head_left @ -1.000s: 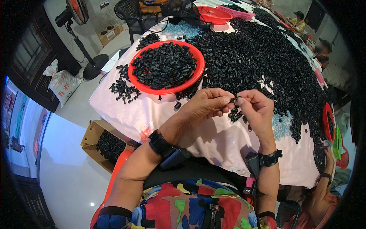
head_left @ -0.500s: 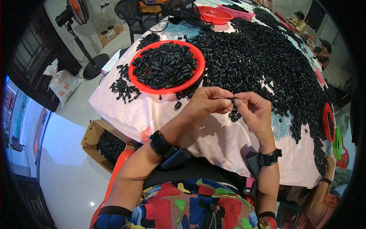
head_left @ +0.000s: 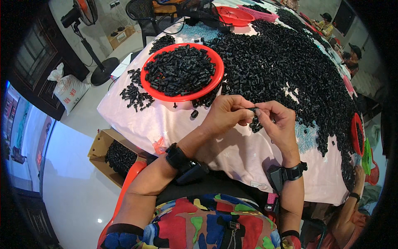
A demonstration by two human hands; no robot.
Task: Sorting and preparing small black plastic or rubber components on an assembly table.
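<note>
My left hand and my right hand meet over the near side of the table, fingertips pinched together. Between them is a small black plastic part, mostly covered by thumbs and fingers, so its exact shape cannot be made out. Just beyond the hands spreads a large heap of small black plastic parts. To the left of my left hand stands a round red basin filled with black cylindrical pieces. One loose black piece lies on the pink cloth near my left wrist.
Pink cloth covers the table. Small clear-blue pieces lie right of my right hand. A cardboard box of black parts stands on the floor at left, near a fan. Another person's arm reaches in at the right.
My left hand has shifted very slightly at the wrist, and the fingertips have moved a little around the small black part. Both hands stay in nearly the same place.
</note>
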